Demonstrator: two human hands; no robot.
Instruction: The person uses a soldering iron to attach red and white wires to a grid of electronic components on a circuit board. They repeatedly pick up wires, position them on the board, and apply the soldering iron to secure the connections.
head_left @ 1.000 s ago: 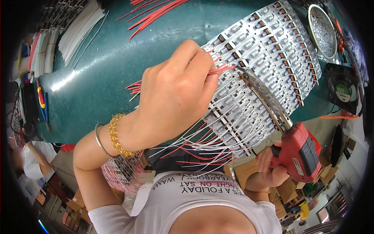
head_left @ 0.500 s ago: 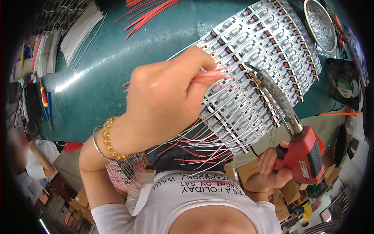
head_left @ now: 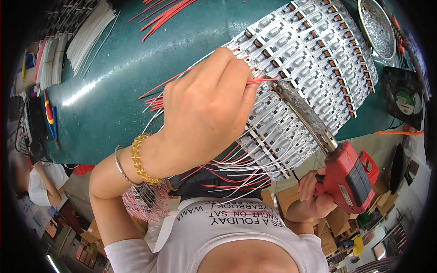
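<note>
pinching a few red wires (head_left: 261, 81), the left hand (head_left: 207, 107) is above the left edge of the white circuit boards (head_left: 314, 57), which lie on the green table (head_left: 109, 118). the right hand (head_left: 315, 196) is closed around the red soldering gun (head_left: 348, 175); its tip (head_left: 276, 85) is near the wire ends; touching or not, i cannot tell.

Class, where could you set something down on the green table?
Bare green table lies between the white wire bundle and left hand, and between the upper red wires and circuit boards. Crowded: right, with those boards, metal bowl and fan.
</note>
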